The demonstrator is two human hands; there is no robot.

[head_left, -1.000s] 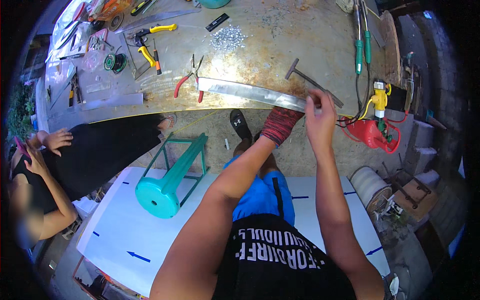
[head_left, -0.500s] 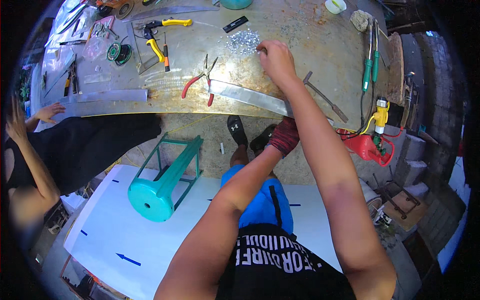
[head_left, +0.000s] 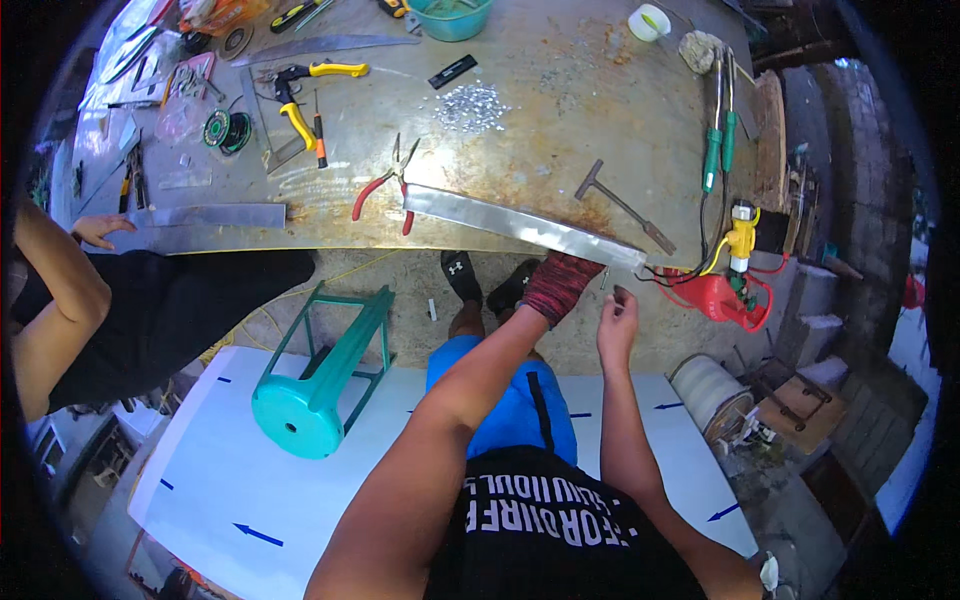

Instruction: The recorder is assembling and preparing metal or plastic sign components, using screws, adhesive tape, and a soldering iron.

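Observation:
A long silver metal strip (head_left: 520, 222) lies along the table's near edge, its right end reaching past the edge. My left hand (head_left: 560, 290), in a red and black knit glove, grips it from below near that end; its fingers are mostly hidden. Bare and pinched, my right hand (head_left: 619, 318) is just below the strip's right end. Whatever is between its fingertips is too small to make out. Farther back lies a pile of tiny shiny metal pieces (head_left: 471, 108). Red-handled pliers (head_left: 402, 180) touch the strip's left end.
A T-shaped metal tool (head_left: 628, 208) lies right of the strip. Green-handled torches (head_left: 713, 155) with hoses hang near a red tank (head_left: 715, 300). Yellow-handled snips (head_left: 290, 95) and a wire spool (head_left: 226, 130) lie left. A co-worker's hand (head_left: 100, 230) rests at the table's left edge.
My right hand has come back from the pile of metal pieces to below the strip's right end. The view has shifted slightly. The co-worker's raised arm has lowered.

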